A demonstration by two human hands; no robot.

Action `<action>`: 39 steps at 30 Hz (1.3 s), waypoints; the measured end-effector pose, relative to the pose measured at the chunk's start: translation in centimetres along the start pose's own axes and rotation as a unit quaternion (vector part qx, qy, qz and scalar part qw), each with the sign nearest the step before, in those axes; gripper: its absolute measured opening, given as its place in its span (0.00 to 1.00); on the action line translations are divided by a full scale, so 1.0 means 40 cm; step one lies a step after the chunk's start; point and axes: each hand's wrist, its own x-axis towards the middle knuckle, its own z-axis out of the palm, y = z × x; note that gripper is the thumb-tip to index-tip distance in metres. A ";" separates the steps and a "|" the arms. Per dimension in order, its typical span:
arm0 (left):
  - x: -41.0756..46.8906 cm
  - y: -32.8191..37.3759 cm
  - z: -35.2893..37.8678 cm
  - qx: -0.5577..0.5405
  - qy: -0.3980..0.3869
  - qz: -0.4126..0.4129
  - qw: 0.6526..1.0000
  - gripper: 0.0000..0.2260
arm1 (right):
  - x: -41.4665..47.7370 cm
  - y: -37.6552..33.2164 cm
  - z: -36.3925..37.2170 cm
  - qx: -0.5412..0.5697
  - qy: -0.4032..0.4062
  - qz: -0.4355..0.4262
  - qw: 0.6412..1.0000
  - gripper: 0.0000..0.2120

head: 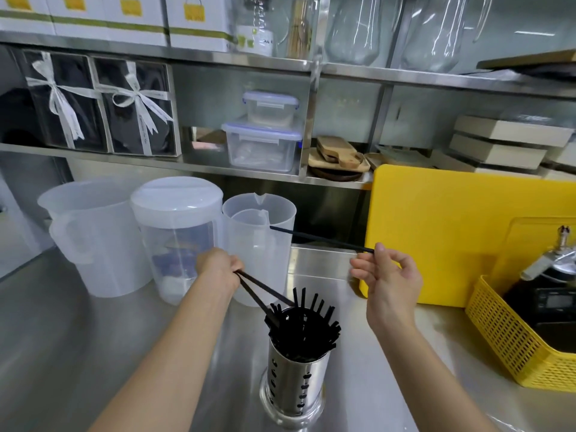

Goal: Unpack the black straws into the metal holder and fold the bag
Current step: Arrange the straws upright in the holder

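Steel counter (78,338): left hand (218,266) pinches two straws (261,291) (tips in holder (296,378)); right hand (386,275) grips one.

The lower parts of the black straws (300,325) are hidden inside the metal holder (294,381), so their full length cannot be seen. The upper ends of two straws (258,289) disappear in the closed left hand (219,266), whose fingers are turned away from the camera. Both forearms are cut by the bottom edge. The yellow basket (514,335) is cut by the right edge. The print on the white boxes (193,23) is too blurred to read.
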 end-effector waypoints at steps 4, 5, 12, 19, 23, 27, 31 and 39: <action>-0.009 -0.001 0.015 -0.055 -0.093 -0.065 0.992 0.14 | -0.013 0.008 0.018 -0.011 -0.023 0.002 1.000 0.05; -0.017 -0.002 0.021 -0.032 -0.122 -0.069 0.990 0.15 | -0.020 0.010 0.023 -0.024 -0.037 0.002 0.999 0.05; -0.062 -0.008 0.051 0.039 -0.188 -0.056 0.980 0.09 | -0.079 0.027 0.036 -0.162 -0.195 -0.036 0.967 0.08; -0.029 -0.018 0.030 -0.020 -0.183 -0.117 0.976 0.08 | -0.072 0.014 -0.008 -0.203 -0.329 -0.006 0.922 0.11; -0.034 -0.013 0.037 -0.097 -0.153 -0.129 0.975 0.13 | -0.055 -0.001 -0.022 -0.235 -0.406 0.041 0.882 0.24; -0.061 -0.024 0.045 -0.143 -0.111 -0.148 0.972 0.13 | -0.049 -0.017 -0.012 -0.329 -0.441 0.062 0.833 0.47; -0.113 -0.072 0.062 -0.125 -0.114 -0.173 0.970 0.13 | -0.074 0.006 0.035 -0.316 -0.405 -0.032 0.857 0.56; -0.162 -0.064 0.049 -0.039 -0.186 -0.212 0.959 0.07 | -0.103 0.002 0.072 -0.262 -0.298 -0.185 0.899 0.08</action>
